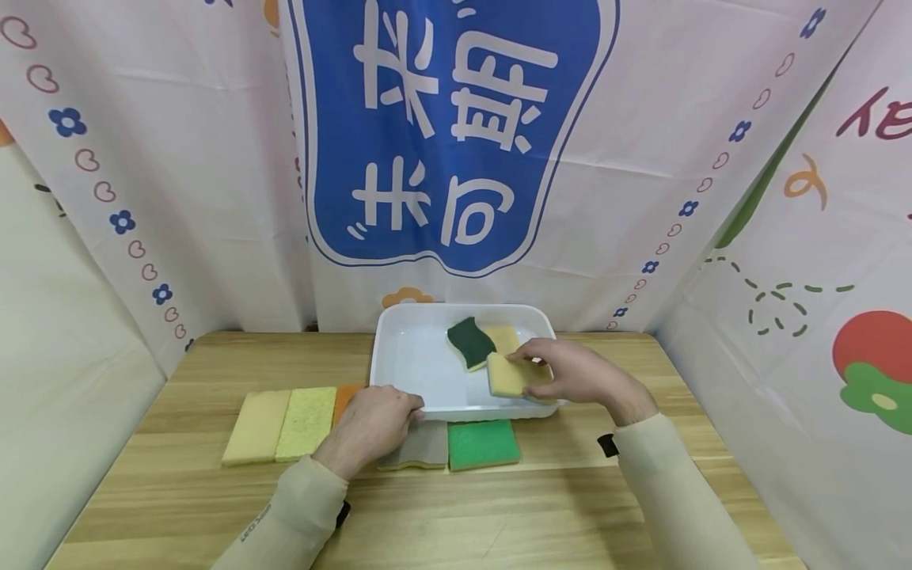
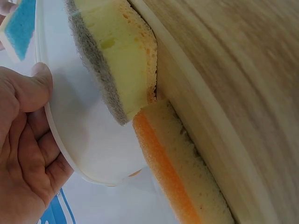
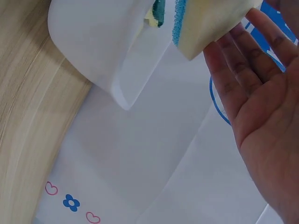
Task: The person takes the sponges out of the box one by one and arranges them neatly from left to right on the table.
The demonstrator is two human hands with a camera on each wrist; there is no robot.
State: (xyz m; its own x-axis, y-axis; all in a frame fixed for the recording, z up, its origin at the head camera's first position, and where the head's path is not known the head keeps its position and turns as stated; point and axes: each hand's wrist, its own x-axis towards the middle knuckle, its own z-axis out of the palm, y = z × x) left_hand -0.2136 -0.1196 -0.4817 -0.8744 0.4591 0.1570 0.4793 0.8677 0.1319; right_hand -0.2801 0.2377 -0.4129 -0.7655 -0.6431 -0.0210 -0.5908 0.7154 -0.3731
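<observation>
My left hand grips the front left rim of a white tray, with the thumb over the edge and the other fingers along the outer wall in the left wrist view. Over the tray's right side, my right hand holds a pale yellow sponge by its edges. Its blue scouring face shows in the right wrist view, pointing down toward the tray. Inside lie a wavy dark green sponge and, partly hidden, a yellow sponge.
On the wooden table, a pale yellow sponge, a lime yellow sponge and an orange sponge form a row on the left. A grey sponge and a green sponge lie before the tray. Behind hangs a printed curtain.
</observation>
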